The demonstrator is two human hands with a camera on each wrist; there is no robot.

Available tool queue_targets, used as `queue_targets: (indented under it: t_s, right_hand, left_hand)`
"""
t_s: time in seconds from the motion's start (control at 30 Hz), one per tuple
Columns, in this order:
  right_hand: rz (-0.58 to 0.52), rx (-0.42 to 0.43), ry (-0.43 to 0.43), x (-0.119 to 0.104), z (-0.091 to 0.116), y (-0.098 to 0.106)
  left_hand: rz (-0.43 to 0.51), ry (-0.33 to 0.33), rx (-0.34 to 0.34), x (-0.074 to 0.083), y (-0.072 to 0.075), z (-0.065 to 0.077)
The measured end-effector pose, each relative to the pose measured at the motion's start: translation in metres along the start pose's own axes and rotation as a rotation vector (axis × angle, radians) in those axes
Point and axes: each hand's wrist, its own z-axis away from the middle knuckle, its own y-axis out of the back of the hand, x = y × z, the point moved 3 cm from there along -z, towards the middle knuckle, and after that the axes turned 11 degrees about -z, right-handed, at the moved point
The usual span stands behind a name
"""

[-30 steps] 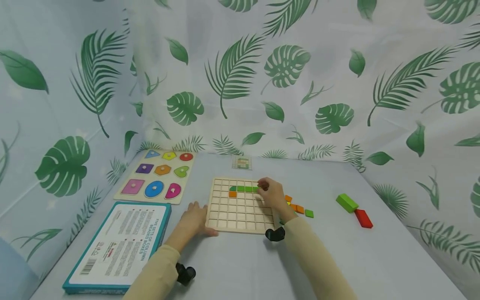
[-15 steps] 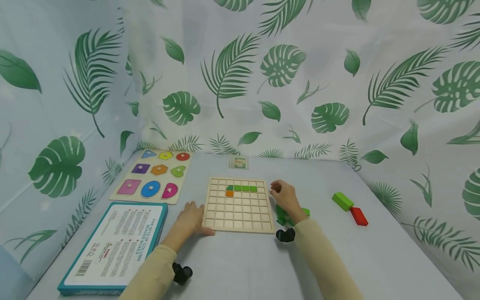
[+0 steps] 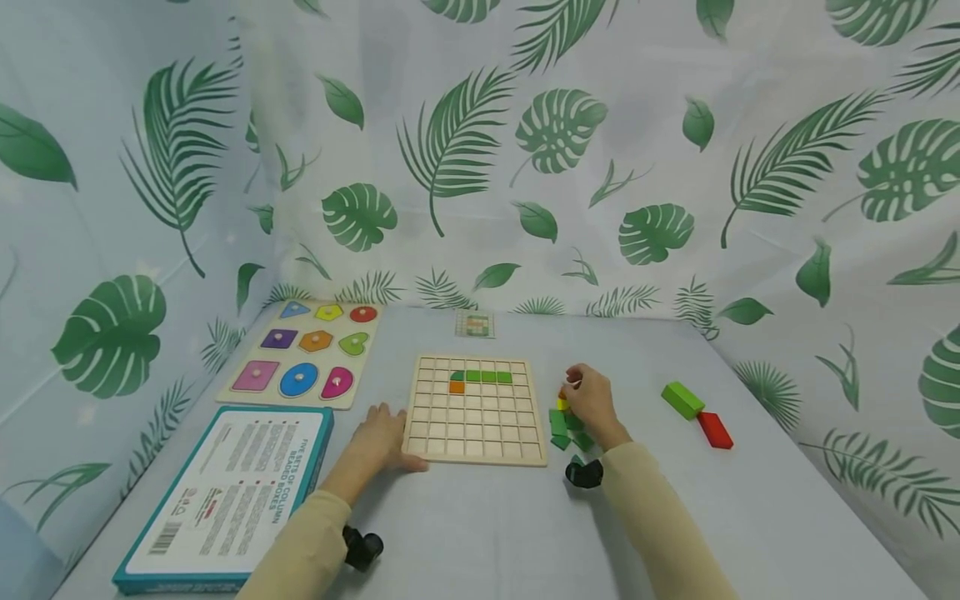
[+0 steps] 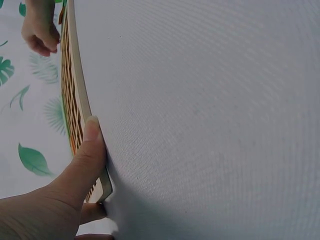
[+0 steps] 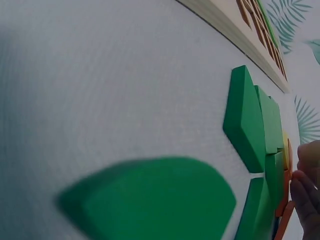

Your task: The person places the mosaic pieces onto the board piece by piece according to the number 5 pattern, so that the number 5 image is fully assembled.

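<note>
A square wooden grid board (image 3: 474,425) lies on the table, with a row of green tiles (image 3: 489,377) and one orange tile (image 3: 457,387) in its upper cells. My left hand (image 3: 378,437) braces the board's near left corner. In the left wrist view its thumb (image 4: 87,155) lies straight along the board's edge. Right of the board, my right hand (image 3: 594,402) bends its fingers over a pile of loose green blocks (image 3: 558,423). A yellow block (image 3: 562,403) sits by its fingertips. In the right wrist view the fingers reach the edge of an orange block (image 5: 285,187); I cannot tell whether they grip it.
A shape puzzle board (image 3: 258,398) lies at the back left, with a flat blue-edged box (image 3: 247,492) in front of it. A small pattern card (image 3: 475,324) lies behind the grid board. Farther right are a light green block (image 3: 682,401) and a red block (image 3: 716,431).
My right hand has left the end of the green row and moved right to the loose blocks. The last green tile it covered now shows in the row. My left hand stays at the corner.
</note>
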Motion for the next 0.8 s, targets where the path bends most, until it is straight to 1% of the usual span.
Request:
queue_targets:
  t_s: [0.1, 0.27, 0.4, 0.53, 0.67, 0.8]
  right_hand:
    - [0.014, -0.011, -0.024, 0.0015, -0.0002, 0.0002]
    - [-0.002, -0.039, -0.044, 0.0021, -0.0008, -0.0011]
    - [-0.010, -0.056, -0.030, 0.0023, -0.0023, -0.0024]
    - [-0.019, -0.059, 0.006, -0.0002, -0.0021, -0.0036]
    - [-0.015, -0.030, 0.022, -0.0029, -0.0003, -0.0059]
    - [0.011, 0.016, 0.010, -0.0069, 0.0004, -0.0084]
  left_hand:
    - [0.000, -0.002, 0.003, -0.0007, 0.0002, 0.0007]
    - [0.000, -0.004, 0.001, -0.0008, 0.0005, 0.0014]
    - [-0.001, 0.000, -0.002, -0.0008, 0.0016, 0.0010]
    - [0.003, 0.003, -0.004, -0.0008, 0.0015, 0.0006]
    - [0.009, 0.002, -0.012, -0.0002, 0.0003, 0.0007]
    - [0.000, 0.004, -0.009, -0.0005, -0.0004, 0.0005]
